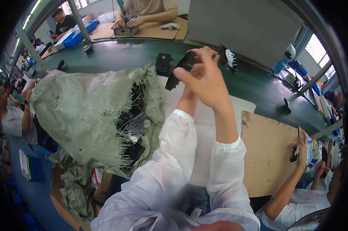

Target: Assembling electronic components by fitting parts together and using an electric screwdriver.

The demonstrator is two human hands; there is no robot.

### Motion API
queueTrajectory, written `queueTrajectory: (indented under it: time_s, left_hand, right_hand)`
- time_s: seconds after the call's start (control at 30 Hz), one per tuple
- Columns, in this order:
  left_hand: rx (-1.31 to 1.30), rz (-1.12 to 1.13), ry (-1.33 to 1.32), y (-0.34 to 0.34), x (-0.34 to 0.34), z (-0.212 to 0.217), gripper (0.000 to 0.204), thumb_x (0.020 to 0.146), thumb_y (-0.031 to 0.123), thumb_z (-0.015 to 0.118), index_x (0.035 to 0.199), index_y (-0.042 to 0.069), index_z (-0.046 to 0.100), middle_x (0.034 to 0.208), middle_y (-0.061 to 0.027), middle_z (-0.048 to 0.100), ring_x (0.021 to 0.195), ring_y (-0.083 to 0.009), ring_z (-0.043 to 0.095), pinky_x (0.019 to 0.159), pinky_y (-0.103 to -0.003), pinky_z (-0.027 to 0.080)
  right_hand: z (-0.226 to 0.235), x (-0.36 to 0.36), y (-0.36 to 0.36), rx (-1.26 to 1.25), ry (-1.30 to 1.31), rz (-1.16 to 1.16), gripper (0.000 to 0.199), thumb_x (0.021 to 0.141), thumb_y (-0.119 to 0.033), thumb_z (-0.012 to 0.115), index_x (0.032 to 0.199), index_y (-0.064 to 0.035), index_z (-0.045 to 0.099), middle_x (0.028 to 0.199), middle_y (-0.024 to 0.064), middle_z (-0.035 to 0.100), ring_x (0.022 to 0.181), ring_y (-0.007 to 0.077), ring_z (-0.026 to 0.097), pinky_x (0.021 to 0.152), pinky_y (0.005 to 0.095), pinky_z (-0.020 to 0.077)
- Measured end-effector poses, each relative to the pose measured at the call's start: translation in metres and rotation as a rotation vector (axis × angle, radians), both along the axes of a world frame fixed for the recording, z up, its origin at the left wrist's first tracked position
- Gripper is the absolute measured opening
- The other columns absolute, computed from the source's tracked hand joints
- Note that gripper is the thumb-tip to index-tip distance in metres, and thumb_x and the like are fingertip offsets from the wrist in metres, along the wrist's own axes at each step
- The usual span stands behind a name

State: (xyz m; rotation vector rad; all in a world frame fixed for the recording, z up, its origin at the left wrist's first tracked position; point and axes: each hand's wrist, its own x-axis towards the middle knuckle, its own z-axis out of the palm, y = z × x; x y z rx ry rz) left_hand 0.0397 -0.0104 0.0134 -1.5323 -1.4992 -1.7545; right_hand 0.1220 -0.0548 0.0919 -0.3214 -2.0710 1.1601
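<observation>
Blk part (178, 73) is at our R hand (210, 82), half-curled, thumb spread; L hand (197, 71) mostly hidden; can't tell either grip. Step, we est.: part handling; next calls for steady 2-hand hold.

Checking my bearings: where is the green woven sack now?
In the head view, the green woven sack is at left, beside the left sleeve, its frayed mouth facing right and showing dark parts.

A grey panel (243, 34) stands beyond the green surface (120, 54), with a blue bin (75, 37) to its left.
</observation>
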Motion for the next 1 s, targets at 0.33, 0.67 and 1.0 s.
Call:
queueTrajectory:
  time_s: [0.33,0.67,1.0]
  left_hand:
    - [0.357,-0.143,-0.356,-0.031,-0.013,0.076,0.009,0.095,0.003,0.052,0.092,0.001,0.060,0.083,-0.0048,0.062,0.069,-0.0131,0.052,0.065,-0.024,0.045]
    - [0.533,-0.474,-0.514,-0.075,0.001,0.104,0.011,0.096,0.007,0.052,0.087,0.004,0.056,0.075,-0.0025,0.061,0.062,-0.0060,0.047,0.060,-0.019,0.041]
    - [0.476,-0.560,-0.653,-0.078,0.008,0.105,0.018,0.096,0.019,0.048,0.096,0.004,0.059,0.081,-0.0061,0.065,0.067,-0.0116,0.059,0.062,-0.022,0.048]
  right_hand:
    - [0.053,0.093,0.026,-0.410,0.765,0.341,0.057,0.094,-0.015,0.056,0.144,-0.0129,0.029,0.128,0.0213,0.052,0.114,0.0397,0.061,0.077,0.0368,0.0548]
    - [0.038,0.088,0.053,-0.463,0.832,0.381,0.058,0.095,-0.017,0.045,0.150,-0.0204,0.026,0.128,0.0217,0.053,0.121,0.0412,0.054,0.079,0.0379,0.0524]
    - [0.039,0.063,0.032,-0.432,0.704,0.315,0.060,0.094,-0.019,0.042,0.152,-0.0122,0.025,0.139,0.0194,0.043,0.112,0.0282,0.057,0.078,0.0287,0.0492]
